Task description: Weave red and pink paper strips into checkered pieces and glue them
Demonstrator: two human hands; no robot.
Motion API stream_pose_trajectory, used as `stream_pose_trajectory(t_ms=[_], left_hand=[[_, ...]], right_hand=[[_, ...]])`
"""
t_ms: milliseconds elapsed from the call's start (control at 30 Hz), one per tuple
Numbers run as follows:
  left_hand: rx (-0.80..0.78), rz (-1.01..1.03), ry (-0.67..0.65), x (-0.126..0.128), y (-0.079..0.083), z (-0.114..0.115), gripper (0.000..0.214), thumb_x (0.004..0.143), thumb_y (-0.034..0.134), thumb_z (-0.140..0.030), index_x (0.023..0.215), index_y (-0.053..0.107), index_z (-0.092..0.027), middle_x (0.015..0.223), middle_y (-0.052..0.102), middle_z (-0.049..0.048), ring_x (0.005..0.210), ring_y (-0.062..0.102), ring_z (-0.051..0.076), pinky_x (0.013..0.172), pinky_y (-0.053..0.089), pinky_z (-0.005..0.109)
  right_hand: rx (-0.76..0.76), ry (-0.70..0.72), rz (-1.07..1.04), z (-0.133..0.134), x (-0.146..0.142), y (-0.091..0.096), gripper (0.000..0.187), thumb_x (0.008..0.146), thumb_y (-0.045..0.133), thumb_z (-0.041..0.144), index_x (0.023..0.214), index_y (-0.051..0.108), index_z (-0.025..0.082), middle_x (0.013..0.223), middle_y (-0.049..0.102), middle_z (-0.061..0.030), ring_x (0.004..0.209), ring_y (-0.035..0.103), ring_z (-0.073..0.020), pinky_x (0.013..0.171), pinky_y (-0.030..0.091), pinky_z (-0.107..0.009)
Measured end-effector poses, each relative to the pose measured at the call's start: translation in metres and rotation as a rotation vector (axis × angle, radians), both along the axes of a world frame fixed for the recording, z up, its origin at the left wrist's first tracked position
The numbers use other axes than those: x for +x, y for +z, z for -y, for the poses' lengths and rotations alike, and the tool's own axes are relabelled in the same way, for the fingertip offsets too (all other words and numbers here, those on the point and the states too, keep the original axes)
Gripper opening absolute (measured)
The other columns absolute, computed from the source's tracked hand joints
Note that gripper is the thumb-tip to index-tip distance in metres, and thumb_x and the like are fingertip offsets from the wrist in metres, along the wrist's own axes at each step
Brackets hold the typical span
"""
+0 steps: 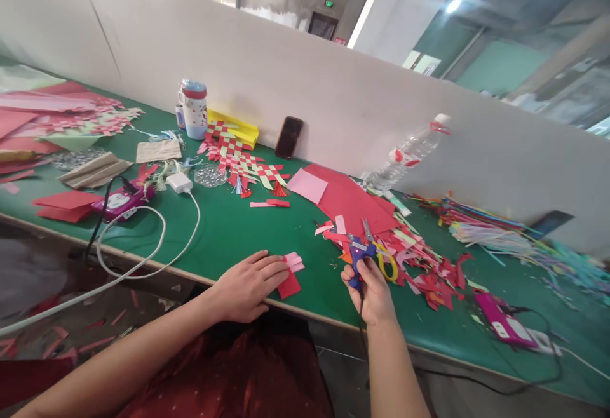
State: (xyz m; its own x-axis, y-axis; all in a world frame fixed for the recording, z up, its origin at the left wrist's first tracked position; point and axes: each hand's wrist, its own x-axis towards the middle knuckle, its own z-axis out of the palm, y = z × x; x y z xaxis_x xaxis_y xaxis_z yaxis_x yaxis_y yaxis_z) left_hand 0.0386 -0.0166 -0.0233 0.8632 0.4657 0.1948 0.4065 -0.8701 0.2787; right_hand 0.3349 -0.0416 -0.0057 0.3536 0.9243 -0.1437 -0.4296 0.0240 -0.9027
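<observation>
My left hand (pixel 252 281) lies flat near the table's front edge, its fingertips on the left side of a small folded piece of pink and red paper (pixel 290 283). My right hand (pixel 374 291) is wrapped round a blue hot glue gun (pixel 358 256), and a dark cord hangs down from the grip. The gun's front end points away from me, over paper scraps. Just right of it lie scissors with yellow handles (pixel 388 262). Red paper sheets (pixel 350 202) and a pink square (pixel 307 185) lie beyond the gun.
Cut scraps (pixel 429 265) spread to the right. Behind stand a plastic bottle (pixel 407 157), a phone (pixel 289 137) and a cup (pixel 195 110). Woven paper pieces (pixel 243 161) lie left of the phone. Purple power strips (pixel 124 202) sit at both sides, with cables crossing the front edge.
</observation>
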Motion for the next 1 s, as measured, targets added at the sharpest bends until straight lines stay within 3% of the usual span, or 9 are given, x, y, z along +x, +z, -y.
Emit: stream_pose_trajectory(t_ms=[167,333,400,467,533,600,700,867,1000], left_hand=[[-0.017,0.017,0.031,-0.006,0.009,0.003,0.113,0.068,0.081,-0.037,0.156,0.012,-0.025,0.161,0.023,0.0113,0.15,0.012,0.035,0.121,0.001,0.057],[-0.255,0.279,0.106,0.013,0.046,-0.023,0.113,0.071,0.073,-0.066,0.156,0.015,-0.022,0.162,0.011,0.0179,0.15,0.001,0.041,0.118,0.007,0.063],[-0.368,0.484,0.141,0.036,0.062,-0.045,0.108,0.075,0.068,-0.068,0.156,0.016,-0.019,0.162,0.013,0.0189,0.15,0.01,0.038,0.119,0.019,0.054],[-0.39,0.522,0.149,0.061,0.075,-0.069,0.092,0.087,0.05,-0.07,0.155,0.019,-0.017,0.151,0.036,0.0207,0.143,0.032,0.033,0.114,0.032,0.048],[-0.414,0.521,0.148,0.081,0.082,-0.09,0.073,0.098,0.025,-0.066,0.15,0.032,-0.016,0.119,0.062,0.0172,0.113,0.061,0.026,0.096,0.05,0.042],[-0.424,0.493,0.107,0.094,0.084,-0.105,0.069,0.101,0.014,-0.061,0.137,0.05,-0.015,0.091,0.068,0.0097,0.083,0.067,0.019,0.077,0.055,0.032],[-0.401,0.449,0.036,0.102,0.084,-0.113,0.062,0.101,0.023,-0.058,0.123,0.061,-0.015,0.084,0.068,0.0058,0.074,0.065,0.015,0.068,0.052,0.025],[-0.278,0.403,-0.041,0.109,0.079,-0.113,0.056,0.079,0.076,-0.042,0.128,0.06,-0.018,0.124,0.065,0.0105,0.113,0.061,0.025,0.094,0.049,0.033],[-0.166,0.408,-0.057,0.118,0.067,-0.12,0.035,0.086,0.065,-0.018,0.121,0.066,-0.019,0.123,0.067,0.011,0.118,0.059,0.025,0.104,0.043,0.04]], right_hand=[[0.083,-0.005,0.055,0.007,-0.001,0.003,0.036,0.064,0.085,0.038,0.086,0.06,0.025,0.067,0.052,0.0079,0.058,0.051,-0.0071,0.056,0.045,-0.023],[0.104,0.09,0.143,0.015,-0.005,0.008,0.032,0.074,0.079,0.04,0.096,0.061,0.025,0.066,0.056,0.0045,0.059,0.053,-0.011,0.051,0.04,-0.023],[0.116,0.142,0.18,0.016,-0.008,0.011,0.033,0.075,0.078,0.038,0.1,0.062,0.025,0.067,0.059,0.0036,0.06,0.053,-0.0114,0.051,0.039,-0.022],[0.134,0.186,0.207,0.014,-0.01,0.015,0.034,0.075,0.078,0.039,0.102,0.063,0.024,0.069,0.06,0.0032,0.06,0.053,-0.0111,0.052,0.039,-0.022],[0.143,0.213,0.219,0.011,-0.011,0.017,0.034,0.076,0.077,0.04,0.102,0.063,0.024,0.068,0.061,0.0033,0.06,0.053,-0.0108,0.053,0.039,-0.022],[0.135,0.225,0.219,0.007,-0.01,0.018,0.034,0.076,0.077,0.041,0.102,0.063,0.023,0.065,0.061,0.0033,0.059,0.053,-0.0107,0.053,0.039,-0.021],[0.1,0.223,0.189,0.0,-0.007,0.017,0.033,0.076,0.077,0.041,0.1,0.064,0.023,0.062,0.06,0.0034,0.058,0.053,-0.0107,0.051,0.038,-0.021],[0.05,0.17,0.093,-0.017,-0.004,0.018,0.034,0.07,0.081,0.04,0.093,0.063,0.024,0.07,0.062,0.0047,0.059,0.055,-0.009,0.055,0.044,-0.021],[0.008,0.147,0.042,-0.025,-0.008,0.018,0.033,0.069,0.082,0.04,0.091,0.062,0.024,0.065,0.059,0.0051,0.057,0.054,-0.009,0.052,0.043,-0.02]])
